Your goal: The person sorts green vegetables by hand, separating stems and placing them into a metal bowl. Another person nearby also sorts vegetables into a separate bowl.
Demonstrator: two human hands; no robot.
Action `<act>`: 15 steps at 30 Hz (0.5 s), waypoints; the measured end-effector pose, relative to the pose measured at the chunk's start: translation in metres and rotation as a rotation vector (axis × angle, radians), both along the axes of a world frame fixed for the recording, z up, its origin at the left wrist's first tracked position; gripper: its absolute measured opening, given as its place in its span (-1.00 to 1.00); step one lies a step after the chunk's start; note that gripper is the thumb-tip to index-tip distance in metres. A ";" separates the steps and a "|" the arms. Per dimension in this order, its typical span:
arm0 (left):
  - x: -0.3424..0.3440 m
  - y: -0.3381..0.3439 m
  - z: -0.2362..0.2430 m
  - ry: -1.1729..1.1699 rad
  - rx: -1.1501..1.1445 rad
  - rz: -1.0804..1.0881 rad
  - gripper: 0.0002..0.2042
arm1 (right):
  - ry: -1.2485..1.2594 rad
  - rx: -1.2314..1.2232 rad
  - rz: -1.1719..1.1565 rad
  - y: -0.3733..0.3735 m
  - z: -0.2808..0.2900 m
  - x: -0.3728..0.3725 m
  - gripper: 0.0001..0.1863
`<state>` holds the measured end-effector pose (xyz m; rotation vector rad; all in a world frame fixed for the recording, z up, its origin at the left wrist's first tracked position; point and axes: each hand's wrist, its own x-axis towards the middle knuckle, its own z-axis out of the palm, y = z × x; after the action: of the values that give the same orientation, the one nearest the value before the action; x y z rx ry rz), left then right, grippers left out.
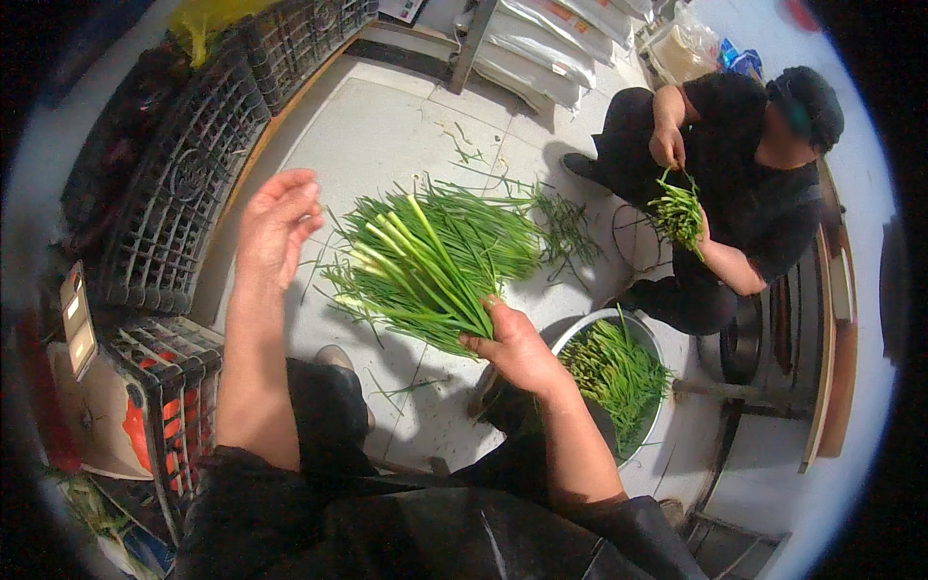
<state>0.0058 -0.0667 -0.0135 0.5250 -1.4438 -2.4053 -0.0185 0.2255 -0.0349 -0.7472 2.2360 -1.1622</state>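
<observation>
Fingers of the right hand (517,348) are closed tight around one end of a big bunch of chives (425,261). The bunch fans out above the floor (387,126), with its pale ends pointing up and left. The left hand (275,222) is open, fingers loose and a bit curled, holding nothing. It is up in the air just beside the pale ends, not touching them.

To do this well, I think the right hand should keep a firm grip so no stalks slip out. The open hand should come in gently and pat the pale ends even, or pick out bad bits.

Just right of the gripping hand sits a metal bowl (646,338) with more green stalks in it. Loose stalks lie on the floor behind the bunch. Black crates (184,184) stand to the left. Another person (744,174) crouches across the floor, holding a small bunch.
</observation>
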 end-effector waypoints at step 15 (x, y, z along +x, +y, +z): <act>-0.001 0.065 -0.010 0.094 0.222 -0.409 -0.75 | 0.378 0.049 -0.336 -0.011 -0.005 -0.006 -0.63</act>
<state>0.0043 -0.0015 -0.0233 0.1675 -1.3588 -2.8857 -0.0241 0.2144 -0.0396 -0.6277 2.7793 -1.1879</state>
